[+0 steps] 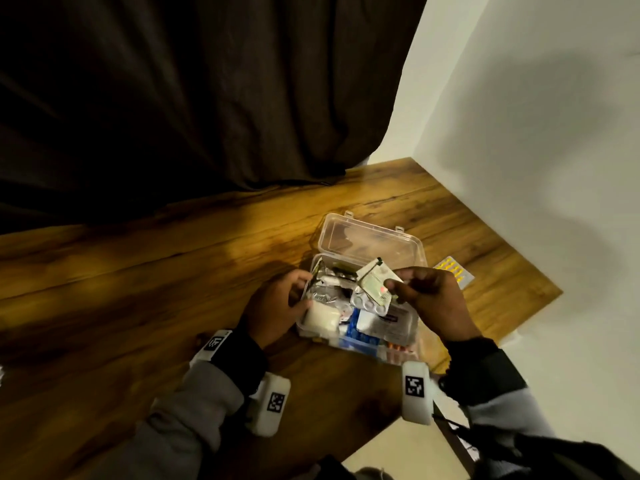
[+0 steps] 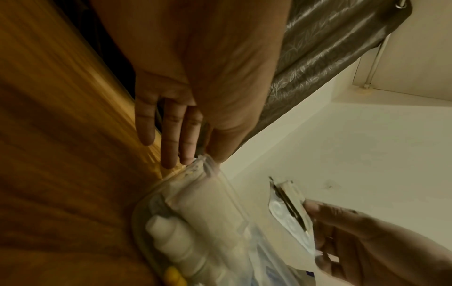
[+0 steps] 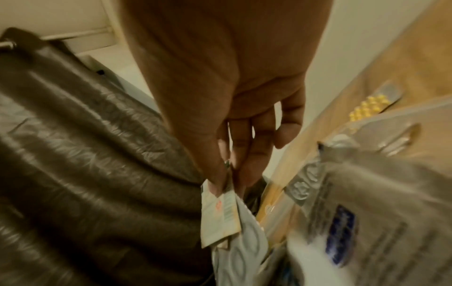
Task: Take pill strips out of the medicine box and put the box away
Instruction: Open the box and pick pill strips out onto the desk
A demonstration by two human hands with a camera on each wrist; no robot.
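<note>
A clear plastic medicine box (image 1: 414, 329) stands open on the wooden table (image 1: 173, 271), its lid (image 1: 374, 237) tilted back. It holds several foil strips, sachets and a white bottle (image 1: 318, 317). My right hand (image 1: 393, 280) pinches a small bunch of pill strips (image 1: 372, 284) just above the box; the right wrist view shows thumb and fingers closed on the pill strips (image 3: 217, 212). My left hand (image 1: 301, 291) rests against the box's left wall. In the left wrist view its fingers (image 2: 171, 139) lie straight beside the box (image 2: 151, 195).
A strip of yellow pills (image 1: 453, 273) lies on the table right of the box, near the white wall (image 1: 554, 133). A dark curtain (image 1: 173, 98) hangs over the table's far edge. The table's right edge runs close past the box.
</note>
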